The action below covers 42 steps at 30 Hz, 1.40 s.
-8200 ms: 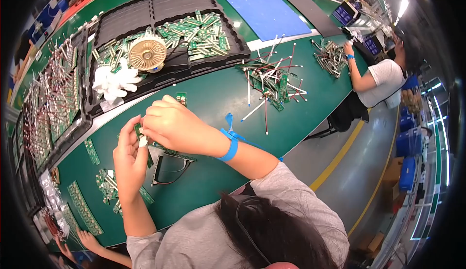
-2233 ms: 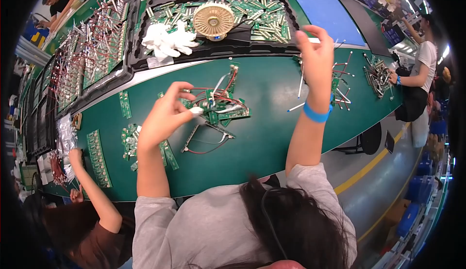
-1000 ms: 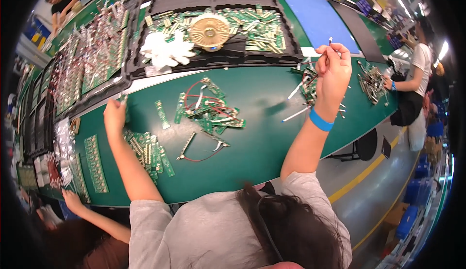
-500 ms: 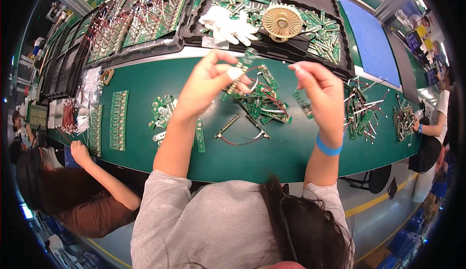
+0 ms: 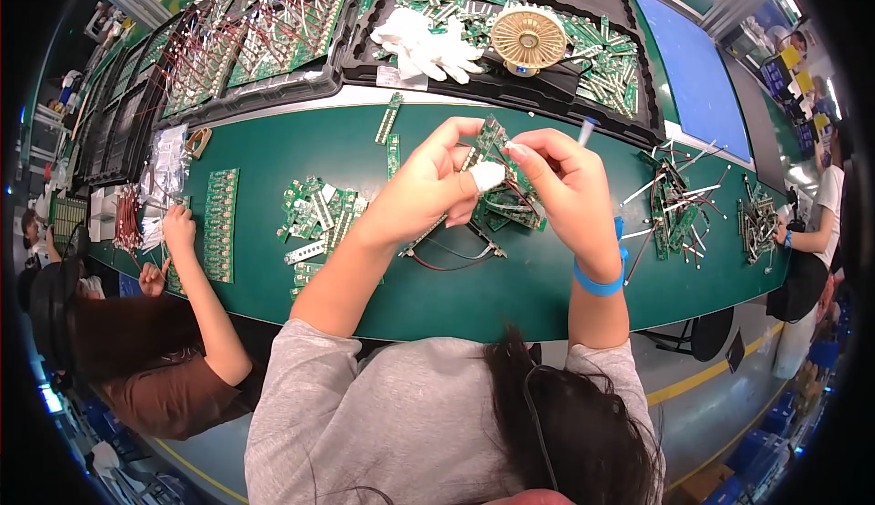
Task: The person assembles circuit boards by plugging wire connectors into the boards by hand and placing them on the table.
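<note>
My left hand (image 5: 428, 181) is closed around a narrow green circuit board (image 5: 492, 131), which tilts up past the fingertips. A white covering (image 5: 488, 174) wraps my left thumb tip. My right hand (image 5: 570, 177) pinches beside the board's upper part; something small and whitish shows at its fingertips, too small to name. Below both hands lies a pile of green boards with wires (image 5: 524, 213), partly hidden by them. Near it, two thin board strips (image 5: 483, 239) joined by wires rest on the green table (image 5: 437, 304).
Loose boards (image 5: 314, 209) lie left of my left forearm, wired boards (image 5: 679, 204) on the right. Behind stands a black tray (image 5: 583, 118) with boards, white gloves (image 5: 424, 45) and a gold round reel (image 5: 529, 40). A co-worker's hand (image 5: 180, 227) works at the left.
My right hand has moved left to the board, and my left hand has shifted right and slightly down. Boards behind it came into view. The left co-worker's hand has moved up and right.
</note>
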Available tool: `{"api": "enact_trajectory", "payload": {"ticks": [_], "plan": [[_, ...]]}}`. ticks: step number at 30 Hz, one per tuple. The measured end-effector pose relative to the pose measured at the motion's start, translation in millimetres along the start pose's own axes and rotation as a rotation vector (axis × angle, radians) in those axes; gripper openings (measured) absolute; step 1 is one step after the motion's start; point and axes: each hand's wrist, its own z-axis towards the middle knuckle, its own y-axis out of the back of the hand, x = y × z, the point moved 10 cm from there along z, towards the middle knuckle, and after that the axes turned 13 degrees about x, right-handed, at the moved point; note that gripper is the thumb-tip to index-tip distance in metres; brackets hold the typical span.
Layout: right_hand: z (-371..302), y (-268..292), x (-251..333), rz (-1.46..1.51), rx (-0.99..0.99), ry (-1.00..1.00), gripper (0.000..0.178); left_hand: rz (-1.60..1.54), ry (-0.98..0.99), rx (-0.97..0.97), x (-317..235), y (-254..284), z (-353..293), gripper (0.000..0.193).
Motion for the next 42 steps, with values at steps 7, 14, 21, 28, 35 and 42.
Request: {"api": "enact_trajectory", "payload": {"ticks": [7,14,21,28,35,42], "plan": [[-0.4,-10.0,-2.9,0.037,0.069,-0.032,0.014,0.228,0.072,-0.036,-3.5,-10.3,4.1,0.023],[0.3,-9.7,3.5,-0.011,0.052,0.008,0.014,0.506,0.043,-0.071,-10.3,-10.0,2.8,0.024],[-2.2,-10.3,21.7,-0.297,-0.019,0.013,0.011,1.062,0.076,-0.138,-24.7,-20.0,-3.7,0.031],[1.9,-9.5,14.9,-0.235,0.001,0.067,0.01,1.036,0.159,-0.099,-17.9,-13.9,-0.9,0.038],[3.4,-10.6,10.7,-0.276,0.086,0.032,0.012,1.064,0.205,-0.078,-10.1,-18.3,1.0,0.036],[5.3,-8.9,11.5,-0.523,0.115,-0.04,0.017,0.873,-0.047,-0.414,-25.8,-0.4,-7.7,0.041]]}}
